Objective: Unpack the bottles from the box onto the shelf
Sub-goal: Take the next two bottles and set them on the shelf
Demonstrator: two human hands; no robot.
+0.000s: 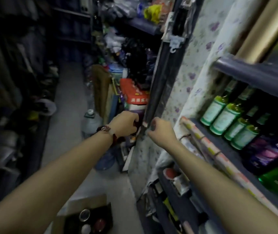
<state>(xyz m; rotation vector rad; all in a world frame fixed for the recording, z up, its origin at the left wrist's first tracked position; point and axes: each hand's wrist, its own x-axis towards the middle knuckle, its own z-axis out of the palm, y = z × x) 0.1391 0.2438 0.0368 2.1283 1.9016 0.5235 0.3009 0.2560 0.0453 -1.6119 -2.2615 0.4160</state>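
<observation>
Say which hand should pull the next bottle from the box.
Left, probably: the box sits low on the left hand's side. The right hand is over by the shelf.

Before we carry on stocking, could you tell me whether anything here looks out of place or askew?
Nothing looks spilled or broken. The green bottles stand in tidy rows on the shelf. The box sits open on the floor. Both hands reach away from it.
</observation>
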